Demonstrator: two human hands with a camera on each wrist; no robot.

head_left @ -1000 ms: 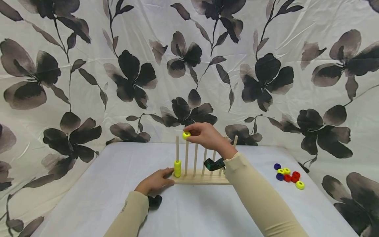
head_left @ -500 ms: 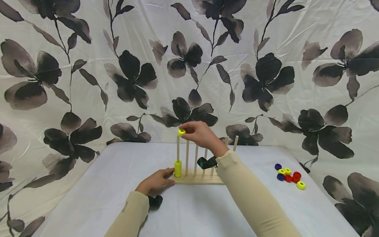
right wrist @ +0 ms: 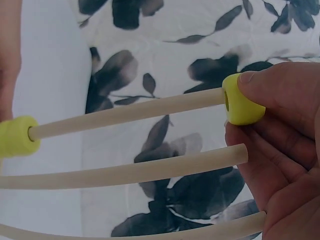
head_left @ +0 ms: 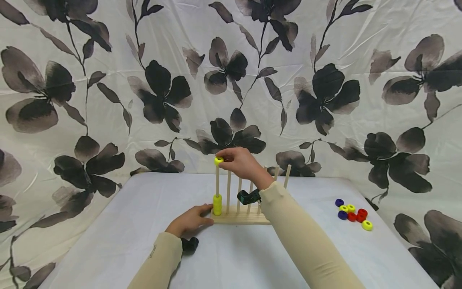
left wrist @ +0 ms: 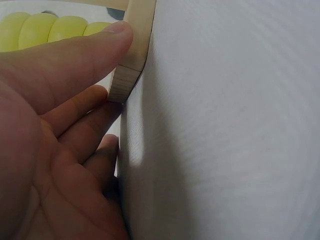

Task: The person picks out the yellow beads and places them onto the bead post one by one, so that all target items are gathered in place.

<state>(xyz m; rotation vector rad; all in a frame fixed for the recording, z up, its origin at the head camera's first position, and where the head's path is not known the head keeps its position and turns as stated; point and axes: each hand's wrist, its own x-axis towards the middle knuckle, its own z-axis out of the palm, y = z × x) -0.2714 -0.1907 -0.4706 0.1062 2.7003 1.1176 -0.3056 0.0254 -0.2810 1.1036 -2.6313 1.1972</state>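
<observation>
My right hand (head_left: 240, 162) pinches a yellow bead (head_left: 218, 160) between thumb and fingers at the top of the leftmost wooden peg. In the right wrist view, the peg's (right wrist: 135, 112) tip is right at the hole of that bead (right wrist: 237, 109). Lower down on this peg sits a stack of yellow beads (head_left: 217, 205). The pegs stand in a flat wooden base (head_left: 238, 219). At the base's left end my left hand (head_left: 191, 220) grips the corner. Its thumb (left wrist: 107, 47) lies against the wood, with the fingers at the end face.
To the right on the white table (head_left: 144, 257) lie loose beads: blue ones (head_left: 342, 215), yellow ones (head_left: 367, 225) and red ones (head_left: 361, 217). Several bare pegs (head_left: 228, 192) rise beside the leftmost one, partly behind the right arm. A floral cloth (head_left: 173, 40) hangs behind the table.
My right hand has moved left with the yellow bead, from above the second peg to the leftmost peg's top, then slightly down onto its tip. My left hand has stayed in place.
</observation>
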